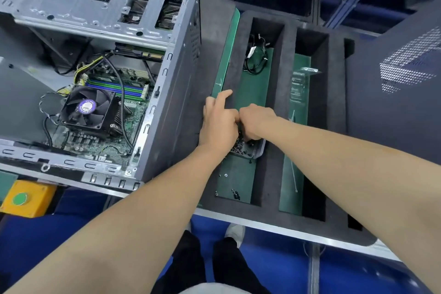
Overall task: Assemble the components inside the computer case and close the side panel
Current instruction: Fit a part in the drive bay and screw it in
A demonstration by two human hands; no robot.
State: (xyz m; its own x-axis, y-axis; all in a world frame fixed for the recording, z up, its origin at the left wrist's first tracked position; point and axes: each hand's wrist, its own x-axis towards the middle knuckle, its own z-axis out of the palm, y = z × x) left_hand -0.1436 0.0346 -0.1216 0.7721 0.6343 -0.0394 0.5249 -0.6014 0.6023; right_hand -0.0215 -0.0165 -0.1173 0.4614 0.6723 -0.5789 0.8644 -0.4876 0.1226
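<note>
The open computer case (167, 93) lies on the left, showing the motherboard (114, 131) and the CPU fan (87, 108). To its right, a grey foam organiser (284, 93) has green-floored compartments. A small tray of screws (248, 150) sits in the middle compartment. My right hand (256, 122) hangs over this tray with its fingers curled down into the screws. My left hand (219, 124) touches it from the left, index finger stretched along the foam edge and the other fingers curled under and hidden. The dark side panel (393, 93) with a mesh patch lies at the far right.
A bundle of black cables (256, 55) lies at the far end of the middle compartment. A bagged part (299, 83) and a cable tie (293, 174) lie in the compartment to the right. A yellow box with a green button (23, 198) sits at the bench's front left.
</note>
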